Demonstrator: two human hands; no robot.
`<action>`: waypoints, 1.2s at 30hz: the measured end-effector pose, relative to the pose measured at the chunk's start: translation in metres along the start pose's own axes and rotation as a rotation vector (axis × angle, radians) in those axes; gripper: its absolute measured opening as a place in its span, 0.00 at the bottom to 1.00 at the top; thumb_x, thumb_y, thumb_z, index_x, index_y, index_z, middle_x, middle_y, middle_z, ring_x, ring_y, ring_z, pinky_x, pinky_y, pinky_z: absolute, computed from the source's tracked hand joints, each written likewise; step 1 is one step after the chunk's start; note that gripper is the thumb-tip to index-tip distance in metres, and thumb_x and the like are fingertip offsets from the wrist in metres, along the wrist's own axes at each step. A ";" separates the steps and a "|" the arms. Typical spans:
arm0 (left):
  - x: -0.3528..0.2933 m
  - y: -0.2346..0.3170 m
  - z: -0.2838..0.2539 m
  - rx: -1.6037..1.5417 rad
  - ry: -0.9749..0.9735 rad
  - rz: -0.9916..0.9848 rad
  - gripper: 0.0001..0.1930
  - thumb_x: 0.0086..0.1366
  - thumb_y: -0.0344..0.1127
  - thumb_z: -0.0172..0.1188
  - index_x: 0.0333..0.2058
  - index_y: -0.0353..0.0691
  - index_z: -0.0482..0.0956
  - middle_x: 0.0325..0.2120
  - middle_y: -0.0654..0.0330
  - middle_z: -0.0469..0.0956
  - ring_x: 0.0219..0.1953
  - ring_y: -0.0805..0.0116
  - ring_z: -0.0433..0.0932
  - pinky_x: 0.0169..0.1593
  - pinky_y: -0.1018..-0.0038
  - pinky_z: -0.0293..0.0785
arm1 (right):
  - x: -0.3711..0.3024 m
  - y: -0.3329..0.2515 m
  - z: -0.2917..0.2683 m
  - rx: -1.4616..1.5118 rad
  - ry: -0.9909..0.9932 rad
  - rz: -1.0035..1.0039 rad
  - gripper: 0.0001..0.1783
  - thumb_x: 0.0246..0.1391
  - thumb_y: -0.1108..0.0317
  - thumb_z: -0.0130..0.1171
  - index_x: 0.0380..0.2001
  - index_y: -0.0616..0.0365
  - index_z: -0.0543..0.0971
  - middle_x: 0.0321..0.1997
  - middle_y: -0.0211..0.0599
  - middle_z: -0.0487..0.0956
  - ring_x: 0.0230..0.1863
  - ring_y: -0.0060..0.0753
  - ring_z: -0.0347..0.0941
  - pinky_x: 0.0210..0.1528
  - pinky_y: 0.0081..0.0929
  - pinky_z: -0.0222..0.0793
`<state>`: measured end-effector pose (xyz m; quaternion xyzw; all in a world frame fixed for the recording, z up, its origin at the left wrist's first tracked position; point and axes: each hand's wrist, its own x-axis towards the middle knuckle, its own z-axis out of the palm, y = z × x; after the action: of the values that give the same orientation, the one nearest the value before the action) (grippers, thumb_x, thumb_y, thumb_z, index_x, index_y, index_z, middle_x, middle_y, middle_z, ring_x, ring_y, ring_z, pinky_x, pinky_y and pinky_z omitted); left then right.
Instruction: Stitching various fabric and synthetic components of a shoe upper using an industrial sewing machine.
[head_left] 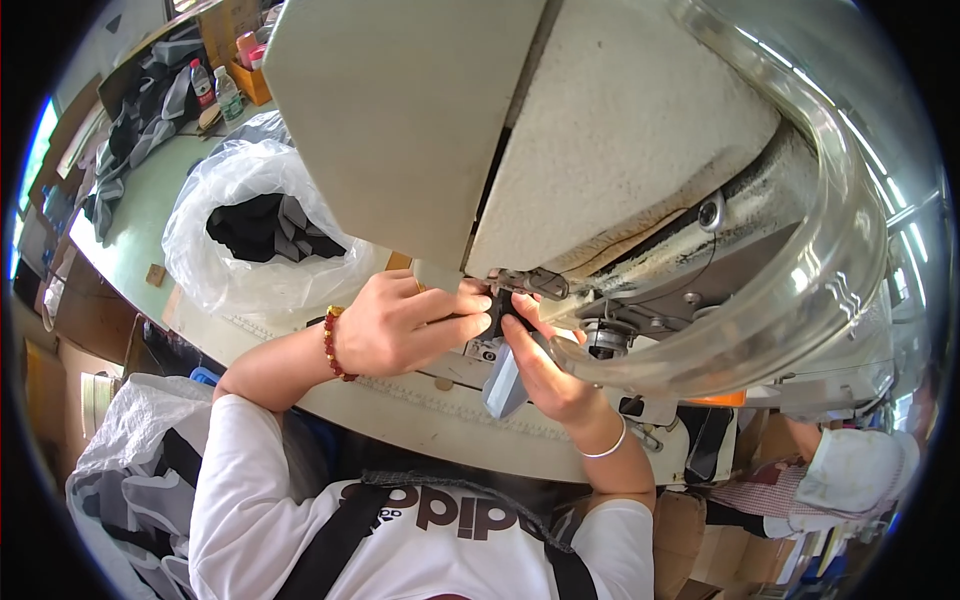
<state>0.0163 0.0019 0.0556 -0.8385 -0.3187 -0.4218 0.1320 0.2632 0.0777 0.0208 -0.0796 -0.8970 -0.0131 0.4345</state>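
My left hand [395, 325] pinches the left edge of a small black and grey fabric piece [503, 385] under the head of a sewing machine [620, 130]. On the other side of the same piece, my right hand [548, 372] presses its thumb and fingers against the black part. The grey end hangs down towards me below the right thumb. Just above the fingertips sits a metal part of the machine [535, 283]. The machine head hides the needle and the far side of the cloth.
A clear plastic bag [190, 225] of dark cloth stands on the table left of the machine. Two bottles [228, 95] are farther back. A thick transparent tube [835, 270] curves round the right side. Another bag [130, 430] of grey pieces lies lower left. A person [830, 480] is at right.
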 end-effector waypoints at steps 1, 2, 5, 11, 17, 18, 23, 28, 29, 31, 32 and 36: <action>0.001 0.000 -0.001 -0.013 -0.004 0.019 0.12 0.52 0.27 0.68 0.38 0.39 0.86 0.43 0.59 0.85 0.41 0.66 0.87 0.36 0.72 0.83 | 0.001 0.000 0.001 0.021 0.006 -0.010 0.21 0.42 0.88 0.69 0.44 0.69 0.84 0.54 0.62 0.84 0.54 0.56 0.84 0.60 0.45 0.79; 0.002 0.000 -0.003 0.047 -0.025 0.053 0.12 0.52 0.28 0.69 0.38 0.39 0.86 0.43 0.59 0.84 0.40 0.66 0.87 0.36 0.73 0.83 | 0.001 0.001 0.003 0.042 0.022 -0.019 0.21 0.42 0.88 0.69 0.44 0.69 0.84 0.55 0.62 0.84 0.55 0.56 0.84 0.60 0.45 0.79; 0.003 0.002 -0.006 0.233 0.005 0.166 0.12 0.52 0.28 0.69 0.37 0.39 0.86 0.44 0.59 0.84 0.39 0.66 0.87 0.36 0.73 0.83 | 0.002 0.000 0.003 0.036 0.028 -0.040 0.21 0.42 0.89 0.68 0.44 0.69 0.84 0.56 0.62 0.83 0.55 0.57 0.83 0.60 0.45 0.79; -0.003 -0.005 0.013 -0.061 0.090 -0.041 0.12 0.51 0.24 0.71 0.37 0.39 0.87 0.40 0.59 0.87 0.38 0.64 0.88 0.38 0.72 0.84 | 0.000 -0.005 0.003 -0.099 -0.025 -0.033 0.21 0.41 0.87 0.70 0.43 0.66 0.85 0.53 0.56 0.85 0.53 0.51 0.85 0.53 0.38 0.79; -0.013 0.004 0.015 -0.190 0.137 -0.439 0.13 0.52 0.20 0.72 0.38 0.37 0.87 0.38 0.58 0.89 0.38 0.60 0.89 0.39 0.70 0.85 | -0.003 -0.002 0.011 -0.438 -0.049 -0.224 0.21 0.42 0.83 0.71 0.44 0.66 0.86 0.50 0.52 0.85 0.50 0.46 0.85 0.52 0.30 0.77; -0.012 0.006 0.013 -0.149 0.114 -0.404 0.13 0.52 0.20 0.72 0.38 0.37 0.88 0.38 0.58 0.89 0.38 0.60 0.89 0.39 0.69 0.85 | -0.004 -0.002 0.011 -0.368 -0.032 -0.215 0.21 0.42 0.83 0.71 0.44 0.67 0.86 0.51 0.53 0.85 0.51 0.47 0.84 0.53 0.31 0.77; 0.003 0.010 0.001 0.018 0.071 -0.105 0.14 0.48 0.23 0.72 0.37 0.38 0.88 0.38 0.59 0.87 0.40 0.64 0.89 0.38 0.72 0.85 | -0.007 0.001 0.011 -0.335 -0.043 -0.254 0.21 0.40 0.83 0.74 0.43 0.69 0.87 0.50 0.55 0.84 0.54 0.49 0.81 0.56 0.34 0.78; 0.009 0.012 -0.008 0.149 -0.042 0.044 0.13 0.50 0.27 0.70 0.37 0.37 0.87 0.39 0.58 0.85 0.40 0.67 0.88 0.34 0.76 0.83 | -0.008 -0.002 0.015 -0.276 0.023 -0.120 0.24 0.38 0.85 0.77 0.43 0.69 0.85 0.48 0.52 0.85 0.49 0.46 0.85 0.52 0.32 0.77; 0.009 0.011 -0.008 0.151 -0.059 0.057 0.13 0.51 0.27 0.70 0.37 0.36 0.87 0.39 0.58 0.85 0.40 0.68 0.88 0.33 0.77 0.83 | -0.008 -0.003 0.014 -0.225 0.018 -0.089 0.23 0.42 0.84 0.76 0.45 0.69 0.84 0.49 0.51 0.85 0.49 0.44 0.85 0.51 0.31 0.78; 0.008 0.009 -0.004 0.156 -0.025 0.098 0.12 0.52 0.28 0.69 0.37 0.36 0.86 0.39 0.58 0.85 0.39 0.69 0.88 0.31 0.77 0.81 | -0.006 -0.003 0.012 -0.183 0.000 -0.048 0.21 0.51 0.82 0.71 0.50 0.72 0.82 0.52 0.49 0.84 0.51 0.39 0.84 0.52 0.28 0.82; 0.008 0.008 -0.002 0.151 -0.024 0.106 0.12 0.52 0.28 0.69 0.37 0.36 0.86 0.40 0.58 0.85 0.38 0.70 0.87 0.30 0.78 0.81 | -0.005 -0.004 0.010 -0.188 -0.009 -0.028 0.20 0.57 0.81 0.68 0.54 0.74 0.81 0.55 0.49 0.83 0.54 0.36 0.83 0.54 0.27 0.85; 0.003 0.007 0.001 0.209 -0.046 0.133 0.11 0.53 0.28 0.68 0.37 0.37 0.86 0.39 0.59 0.84 0.34 0.73 0.85 0.29 0.79 0.79 | 0.000 -0.003 0.006 -0.143 0.072 -0.119 0.20 0.42 0.83 0.77 0.42 0.67 0.85 0.48 0.51 0.86 0.47 0.42 0.86 0.47 0.28 0.76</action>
<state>0.0223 -0.0017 0.0574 -0.8491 -0.3073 -0.3571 0.2389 0.2582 0.0750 0.0177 -0.0567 -0.8808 -0.1058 0.4581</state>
